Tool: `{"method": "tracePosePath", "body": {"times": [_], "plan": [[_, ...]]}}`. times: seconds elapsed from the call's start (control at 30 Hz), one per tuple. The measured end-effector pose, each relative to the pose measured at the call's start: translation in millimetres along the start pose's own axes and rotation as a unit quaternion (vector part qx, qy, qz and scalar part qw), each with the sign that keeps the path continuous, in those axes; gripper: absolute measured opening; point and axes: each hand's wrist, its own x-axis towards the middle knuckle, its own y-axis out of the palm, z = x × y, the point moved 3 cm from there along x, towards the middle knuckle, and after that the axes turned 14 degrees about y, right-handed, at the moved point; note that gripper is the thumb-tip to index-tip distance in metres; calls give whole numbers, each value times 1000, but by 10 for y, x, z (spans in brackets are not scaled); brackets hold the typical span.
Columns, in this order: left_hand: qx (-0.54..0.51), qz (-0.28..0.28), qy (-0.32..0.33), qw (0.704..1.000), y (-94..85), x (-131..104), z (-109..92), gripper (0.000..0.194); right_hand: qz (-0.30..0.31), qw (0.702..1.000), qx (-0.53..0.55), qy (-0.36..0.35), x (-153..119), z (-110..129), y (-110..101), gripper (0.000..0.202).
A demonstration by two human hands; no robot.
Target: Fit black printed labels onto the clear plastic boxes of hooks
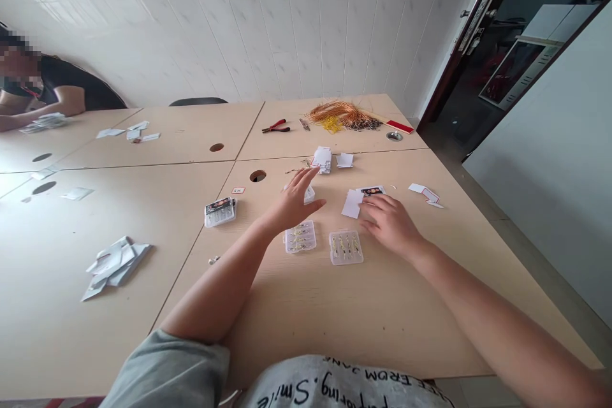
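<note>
My left hand [297,199] hovers over a small white-topped box [308,194], partly hidden by it. Its fingers are stretched out with the thumb apart, holding nothing. My right hand [389,222] has its fingers loosely spread, the fingertips at the edge of a white card [352,203]; I cannot make out a grip. A dark printed card [371,191] lies just beyond those fingers. Closer to me are two clear plastic cases, the left case [300,237] and the right case [346,247], each with several small gold-coloured pieces inside.
A stack of white cards [322,159] stands beyond my hands. Farther back lie red-handled pliers [276,127] and a bundle of orange wires [342,113]. Stacked cases [220,211] and flat packets [115,264] are at left. Another person [62,86] sits far left. The table has round holes [258,176].
</note>
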Motion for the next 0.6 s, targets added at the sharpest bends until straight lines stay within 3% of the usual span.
{"method": "tracePosePath", "body": {"times": [0.1,0.2,0.3,0.43,0.5,0.6], "plan": [[-3,-15,6,1000,5,-61,-83,63,39,999,-8,-9,191,185,165,26],[-8,-33,-9,999,-5,-153,-66,56,42,999,7,16,265,220,189,24],[-26,-50,-6,998,22,-190,-116,51,19,997,47,54,186,213,52,23],[-77,-44,37,995,178,-158,-358,47,9,991,118,61,61,266,-141,25],[-93,-47,44,994,255,-147,-448,44,6,988,139,70,132,257,-192,24],[-78,-76,32,994,279,-157,-436,44,-20,984,140,112,480,141,-266,25]]}}
